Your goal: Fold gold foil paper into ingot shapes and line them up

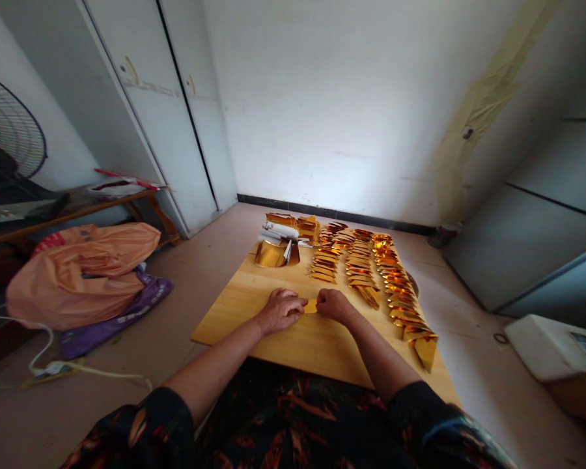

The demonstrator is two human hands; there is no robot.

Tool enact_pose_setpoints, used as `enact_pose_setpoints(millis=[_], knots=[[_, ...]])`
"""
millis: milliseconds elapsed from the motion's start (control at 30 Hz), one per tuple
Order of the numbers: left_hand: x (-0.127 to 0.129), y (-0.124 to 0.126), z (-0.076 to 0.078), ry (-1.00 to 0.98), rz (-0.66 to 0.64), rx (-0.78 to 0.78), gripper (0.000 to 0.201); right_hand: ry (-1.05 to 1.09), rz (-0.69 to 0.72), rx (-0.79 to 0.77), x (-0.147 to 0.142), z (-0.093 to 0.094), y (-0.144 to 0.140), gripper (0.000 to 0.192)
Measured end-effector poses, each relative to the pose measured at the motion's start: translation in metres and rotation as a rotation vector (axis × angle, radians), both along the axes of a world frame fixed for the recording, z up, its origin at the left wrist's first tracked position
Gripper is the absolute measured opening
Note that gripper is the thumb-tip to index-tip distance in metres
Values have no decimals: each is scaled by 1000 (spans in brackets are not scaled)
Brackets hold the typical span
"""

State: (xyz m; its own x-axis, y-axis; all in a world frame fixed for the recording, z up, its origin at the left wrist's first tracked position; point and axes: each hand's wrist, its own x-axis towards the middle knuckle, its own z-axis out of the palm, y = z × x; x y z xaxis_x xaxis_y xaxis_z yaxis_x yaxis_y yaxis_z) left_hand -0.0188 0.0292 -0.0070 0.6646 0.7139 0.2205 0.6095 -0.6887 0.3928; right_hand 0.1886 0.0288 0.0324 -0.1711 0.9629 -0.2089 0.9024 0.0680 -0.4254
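A small folded piece of gold foil paper (311,306) lies low over the wooden board (239,326), between my two hands. My left hand (280,310) has its fingers bent and pressed together at the paper's left end. Curled into a pinch, my right hand (334,305) grips the right end; its fingertips are partly hidden. Beyond them, rows of folded gold foil pieces (362,267) overlap one another, and a longer row (400,303) runs down the board's right side. A curved stack of gold foil sheets (272,253) stands at the back left beside white paper (279,230).
Left of the board, an orange bag (88,267) and a purple bag (122,316) rest on the floor near a white cable (102,373). A fan (12,130) stands at far left. At right are a grey cabinet (532,215) and a white box (551,345).
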Motion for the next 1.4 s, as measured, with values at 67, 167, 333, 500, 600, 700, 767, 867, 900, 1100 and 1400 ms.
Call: enact_pose_setpoints(millis=[67,167,333,500,600,700,767,867,900,1100,1400], knots=[[-3,5,-2,-14,-36,14,20,-33,-5,-18,-3,0,1,10],[-8,9,-5,-21,-83,48,20,-75,-21,-36,-9,2,1,25],[-15,7,-11,-48,-106,96,23,-192,-56,-35,-21,6,-4,52],[-18,4,-11,-74,-123,108,19,-257,-79,-8,-29,4,-7,70],[-18,4,-6,-57,-165,143,20,-272,-84,-15,-31,6,-7,72],[-15,3,0,-42,-195,180,18,-273,-90,-59,-34,11,-5,71],[-14,2,1,-33,-199,198,18,-267,-94,-86,-35,13,-3,69],[-14,1,0,-33,-190,219,20,-251,-96,-104,-31,12,1,63],[-14,1,-1,-35,-187,225,21,-244,-94,-107,-28,10,3,60],[-16,-2,-4,-51,-170,235,22,-184,-68,-79,-2,1,9,33],[-15,-2,-3,-79,-151,220,19,-83,-118,-89,19,3,4,8]])
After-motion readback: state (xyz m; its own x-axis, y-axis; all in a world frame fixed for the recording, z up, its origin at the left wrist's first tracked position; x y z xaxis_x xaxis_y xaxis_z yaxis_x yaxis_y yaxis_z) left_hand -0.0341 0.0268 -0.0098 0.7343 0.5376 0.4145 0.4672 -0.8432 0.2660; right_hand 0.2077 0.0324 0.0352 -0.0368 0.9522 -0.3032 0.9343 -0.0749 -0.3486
